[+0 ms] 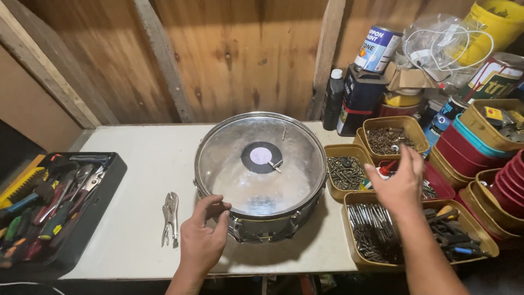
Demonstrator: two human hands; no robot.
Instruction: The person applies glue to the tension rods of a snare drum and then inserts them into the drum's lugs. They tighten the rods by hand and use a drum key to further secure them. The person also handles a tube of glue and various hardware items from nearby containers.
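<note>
Centrally on white bench [142,164] sat snare drum [259,175]; left hand [203,240] curled loosely against its near rim, gripping nothing firmly. Right hand [401,183] hovered open, empty, over screw tubs [376,229]. Judged best: steady shell, pick fastener carefully

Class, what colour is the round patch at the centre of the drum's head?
Black with a pale centre, on the patch; head view shows it best.

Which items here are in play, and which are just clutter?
In play:
- snare drum, left hand on its rim
- right hand over the screw tubs

Lying about:
- locking pliers
- tool tray
- paint cans
- black bottle
</note>
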